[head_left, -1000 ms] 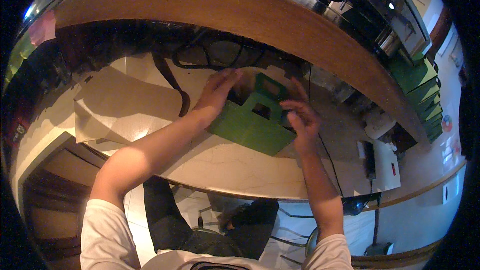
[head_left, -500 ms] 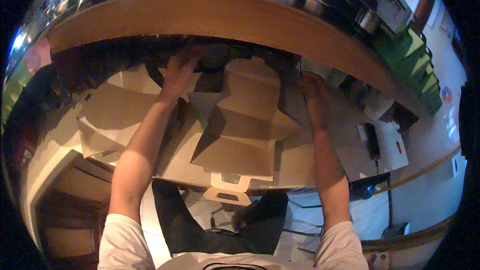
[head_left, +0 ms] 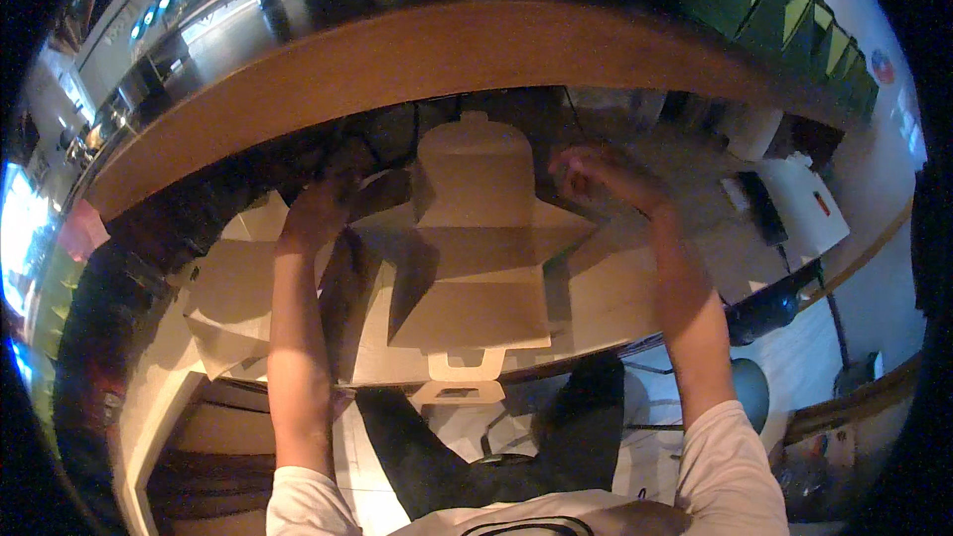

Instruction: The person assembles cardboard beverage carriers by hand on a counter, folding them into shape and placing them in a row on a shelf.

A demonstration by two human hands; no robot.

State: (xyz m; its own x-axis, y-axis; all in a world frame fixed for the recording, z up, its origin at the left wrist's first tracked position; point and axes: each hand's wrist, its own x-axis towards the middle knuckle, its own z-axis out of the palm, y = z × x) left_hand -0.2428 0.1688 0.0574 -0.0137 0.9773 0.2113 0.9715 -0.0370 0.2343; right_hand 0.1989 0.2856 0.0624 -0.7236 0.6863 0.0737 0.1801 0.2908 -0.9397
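A brown cardboard carry box (head_left: 486, 253), partly unfolded, lies in the middle of the table with its creased panels spread. Its cut-out handle flaps (head_left: 467, 365) reach the near edge. Beyond its left side panel is my left hand (head_left: 333, 189), in deep shadow; its fingers are too dark to read. My right hand (head_left: 594, 174) hovers by the box's far right side, fingers loosely bent and apart, with nothing visible in them. Another creased cardboard piece (head_left: 233, 288) lies to the left, partly behind my left forearm.
A wooden shelf edge (head_left: 447, 45) runs across above the far side of the table. On the right lie a black brush-like object (head_left: 759, 206) and a white board (head_left: 809, 203). Folded green bags or cartons (head_left: 784, 10) stand at the upper right. Dark cables (head_left: 367, 144) hang at the back.
My view has shifted, so the shelf and table appear turned. My right hand has come inward toward the box, and my left hand has drawn nearer. The box's left panel now lies spread out.
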